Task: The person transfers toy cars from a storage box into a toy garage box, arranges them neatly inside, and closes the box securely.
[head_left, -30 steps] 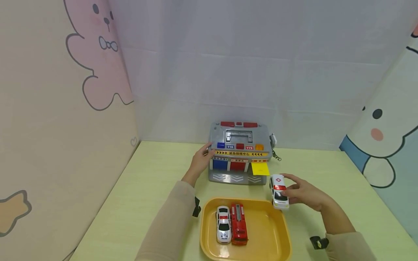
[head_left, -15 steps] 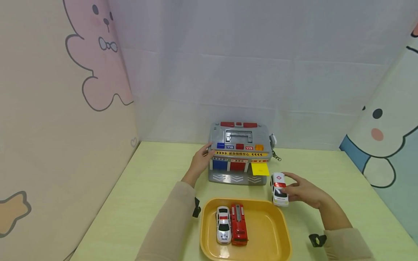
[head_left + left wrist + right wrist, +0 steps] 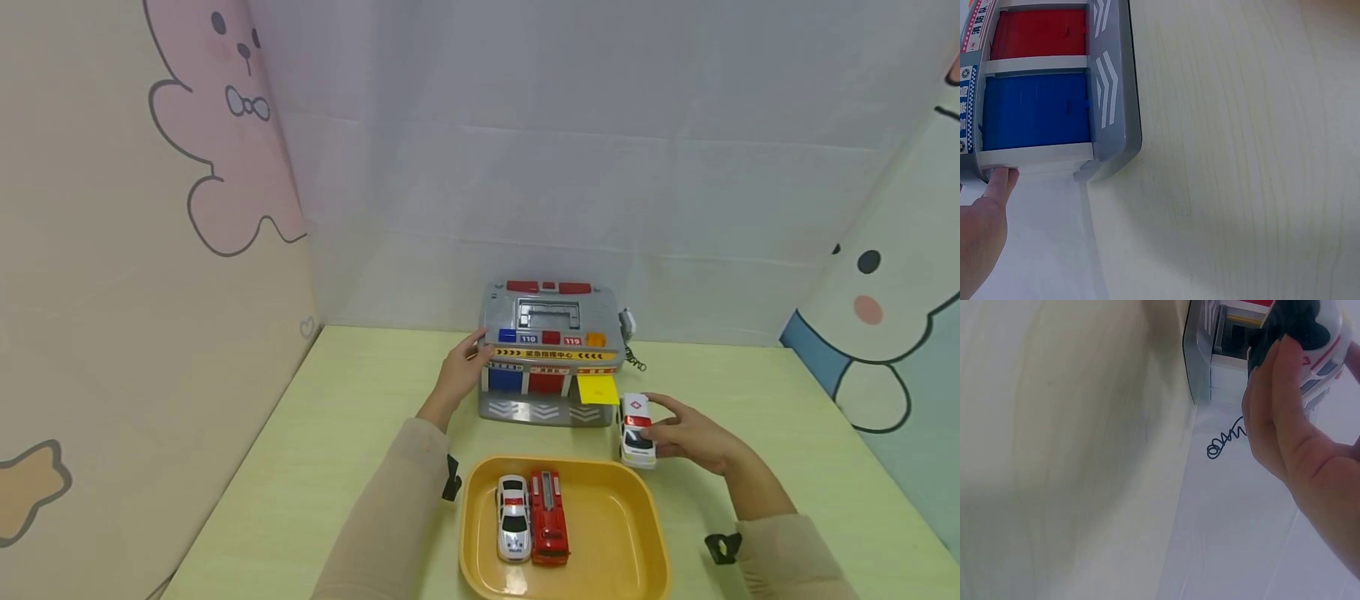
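Observation:
In the head view, my right hand (image 3: 692,435) pinches a white toy ambulance (image 3: 637,429) with a red band and a red cross, thumb on one side. The right wrist view shows the ambulance's dark underside and side (image 3: 1329,369) above the fingers. The ambulance is by the front right corner of a grey toy rescue station (image 3: 551,317), near its raised yellow door (image 3: 597,389). My left hand (image 3: 459,377) rests against the station's left side. In the left wrist view its fingers (image 3: 999,184) touch the white side wall beside the blue door (image 3: 1036,111).
A yellow tray (image 3: 652,533) lies in front, holding a white toy police car (image 3: 513,518) and a red toy fire truck (image 3: 549,518) side by side. A small white handset (image 3: 628,323) with a coiled cord hangs at the station's right. White cloth stands behind.
The right hand carries the ambulance a little away from the tray, up the view toward the station's yellow door. My left hand stays in place at the station.

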